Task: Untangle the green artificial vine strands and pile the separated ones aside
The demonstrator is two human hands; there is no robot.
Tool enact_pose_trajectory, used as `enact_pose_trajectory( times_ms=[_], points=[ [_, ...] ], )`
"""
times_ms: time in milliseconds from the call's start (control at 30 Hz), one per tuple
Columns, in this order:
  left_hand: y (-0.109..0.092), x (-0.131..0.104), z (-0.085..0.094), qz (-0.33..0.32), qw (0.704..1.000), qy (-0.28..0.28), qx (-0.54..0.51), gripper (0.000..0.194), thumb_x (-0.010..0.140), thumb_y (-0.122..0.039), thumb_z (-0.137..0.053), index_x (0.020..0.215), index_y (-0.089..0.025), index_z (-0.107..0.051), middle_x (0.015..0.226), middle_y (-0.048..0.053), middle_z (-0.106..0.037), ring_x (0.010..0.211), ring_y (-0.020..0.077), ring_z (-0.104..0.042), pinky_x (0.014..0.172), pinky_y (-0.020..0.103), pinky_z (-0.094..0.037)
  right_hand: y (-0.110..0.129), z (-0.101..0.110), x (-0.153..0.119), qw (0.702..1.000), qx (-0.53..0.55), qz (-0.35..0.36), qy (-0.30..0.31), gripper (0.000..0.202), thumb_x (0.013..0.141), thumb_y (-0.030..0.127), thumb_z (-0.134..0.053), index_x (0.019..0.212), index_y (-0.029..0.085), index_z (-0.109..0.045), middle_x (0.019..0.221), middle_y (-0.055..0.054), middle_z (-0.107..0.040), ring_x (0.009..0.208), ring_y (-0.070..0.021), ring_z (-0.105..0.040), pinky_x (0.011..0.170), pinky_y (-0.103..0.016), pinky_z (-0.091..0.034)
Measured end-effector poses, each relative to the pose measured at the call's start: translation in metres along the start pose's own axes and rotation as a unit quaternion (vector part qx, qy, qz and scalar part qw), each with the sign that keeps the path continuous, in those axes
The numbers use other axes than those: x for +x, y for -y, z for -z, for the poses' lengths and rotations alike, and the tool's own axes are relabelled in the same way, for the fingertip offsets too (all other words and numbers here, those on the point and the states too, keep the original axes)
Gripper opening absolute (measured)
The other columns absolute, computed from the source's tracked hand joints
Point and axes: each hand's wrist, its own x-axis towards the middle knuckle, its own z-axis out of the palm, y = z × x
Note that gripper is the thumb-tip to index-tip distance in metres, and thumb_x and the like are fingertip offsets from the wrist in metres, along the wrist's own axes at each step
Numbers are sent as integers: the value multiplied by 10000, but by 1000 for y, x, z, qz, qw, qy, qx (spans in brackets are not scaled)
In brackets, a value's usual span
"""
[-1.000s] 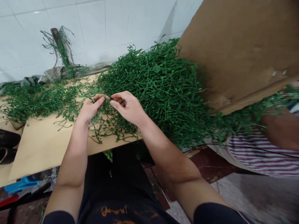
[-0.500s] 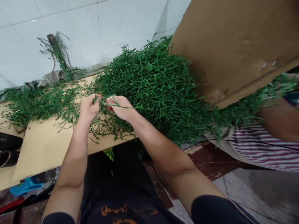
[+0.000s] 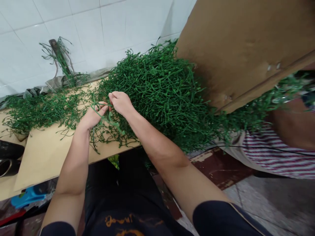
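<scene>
Head cam, only view here: the left hand [image 3: 94, 115] has a thin green stem [image 3: 96, 112] pinched between thumb and fingers, over the near edge of the big pile [image 3: 159, 88]. The right hand [image 3: 120, 103] is just beside it, fingers curled in; can't really tell if it's gripping anything, and a blurry sprig [image 3: 114, 123] hangs below it. Looser stems [image 3: 41, 109] spread left across the counter [image 3: 46, 147], the pile sits against some cardboard [image 3: 241, 49], and someone in a striped top [image 3: 278, 150] is over on the right.
</scene>
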Motion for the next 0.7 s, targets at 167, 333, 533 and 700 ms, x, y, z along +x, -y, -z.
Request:
enact_pose_trajectory(
  times_ms=[167,333,533,700],
  points=[
    [-1,-13,10,30,996,43,-72,213,743,-343,-604,631,-164,-588,476,-54,-333,429,64,-255,428,222,-178,-11,11,34,995,-50,-18,-89,309,909,225,-385,607,171,-422,673,-16,-474,704,-126,-457,713,-290,-364],
    [7,-35,21,93,982,30,-161,304,628,-437,-721,671,-148,-637,451,-73,-295,402,41,-214,402,216,-108,-58,49,64,974,0,51,-222,495,961,390,-219,669,139,-530,737,-51,-509,854,-165,-556,821,-382,-440],
    [4,-21,13,78,942,-3,-327,273,603,-360,-771,709,-143,-644,424,-103,-240,379,15,-203,387,160,-128,-65,59,50,959,-126,114,-226,549,839,605,-448,1019,101,-571,1141,-186,-494,1140,-306,-488,925,-508,-411],
    [-1,-16,12,112,899,-10,-423,112,713,-226,-702,766,-145,-645,400,-117,-217,342,2,-189,360,109,-153,-17,38,-1,983,-100,133,-72,519,868,536,-452,1126,92,-529,1133,-181,-535,1097,-272,-508,892,-447,-441]
  ],
)
